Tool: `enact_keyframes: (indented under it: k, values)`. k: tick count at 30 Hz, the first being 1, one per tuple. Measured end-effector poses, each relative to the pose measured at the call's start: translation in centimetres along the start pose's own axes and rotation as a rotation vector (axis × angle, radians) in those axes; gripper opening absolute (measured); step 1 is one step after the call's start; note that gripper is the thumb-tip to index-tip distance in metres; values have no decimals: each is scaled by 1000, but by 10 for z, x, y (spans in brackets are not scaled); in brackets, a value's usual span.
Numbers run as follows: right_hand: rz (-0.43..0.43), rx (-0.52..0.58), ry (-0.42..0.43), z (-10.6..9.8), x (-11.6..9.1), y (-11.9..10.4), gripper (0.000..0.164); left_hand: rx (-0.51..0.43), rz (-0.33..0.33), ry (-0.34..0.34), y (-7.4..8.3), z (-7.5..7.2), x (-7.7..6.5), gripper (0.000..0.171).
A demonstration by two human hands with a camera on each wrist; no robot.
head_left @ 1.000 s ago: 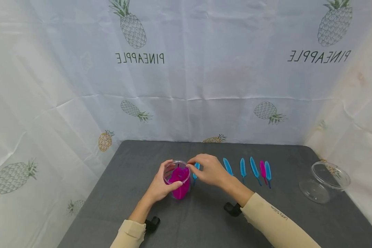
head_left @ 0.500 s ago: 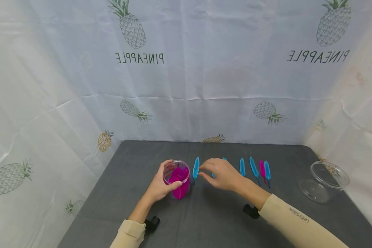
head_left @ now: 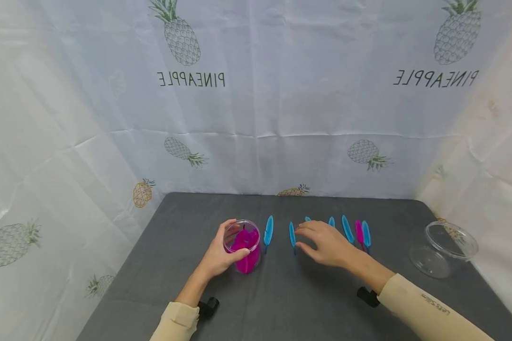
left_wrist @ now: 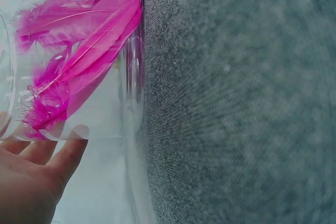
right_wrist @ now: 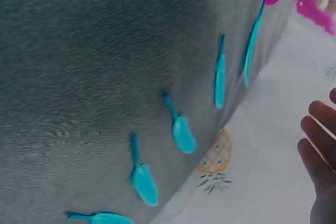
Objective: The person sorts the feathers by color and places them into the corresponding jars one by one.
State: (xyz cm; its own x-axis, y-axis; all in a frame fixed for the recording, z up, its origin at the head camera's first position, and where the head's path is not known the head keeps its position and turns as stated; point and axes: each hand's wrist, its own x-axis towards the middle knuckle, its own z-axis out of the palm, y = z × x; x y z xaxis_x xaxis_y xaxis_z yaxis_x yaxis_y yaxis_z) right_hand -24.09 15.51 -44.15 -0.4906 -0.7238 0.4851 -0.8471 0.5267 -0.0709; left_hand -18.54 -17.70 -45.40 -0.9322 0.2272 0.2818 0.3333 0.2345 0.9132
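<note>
On the dark grey table (head_left: 247,308) stand a clear jar (left_wrist: 107,113) and, far right, a second jar (head_left: 444,251); between lie blue feathers (head_left: 269,231) and one pink feather (head_left: 359,232).

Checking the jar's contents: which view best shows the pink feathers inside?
Left wrist view: the pink feathers show large, side-on, through the clear jar. Head view: small, from above. Right wrist view: only part, top-right corner.

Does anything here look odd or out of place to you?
One pink feather lies among the blue feathers on the table, while the other pink feathers are in the clear jar the left hand grips. The PINEAPPLE lettering on the backdrop also reads backwards. I see nothing spilled or damaged.
</note>
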Motion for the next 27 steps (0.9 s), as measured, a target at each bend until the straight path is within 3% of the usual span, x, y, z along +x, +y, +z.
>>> enact_keyframes:
  k: [11,19,27]
  values:
    - [160,-28,-109,-2,-34,20,39,6,-21,3,-2,1,0,87]
    - [218,-68,-151,-6,-56,41,43,18,-31,-3,0,-1,1,86]
    - [334,-81,-199,-17,-77,56,49,38,-48,15,-34,1,6,90]
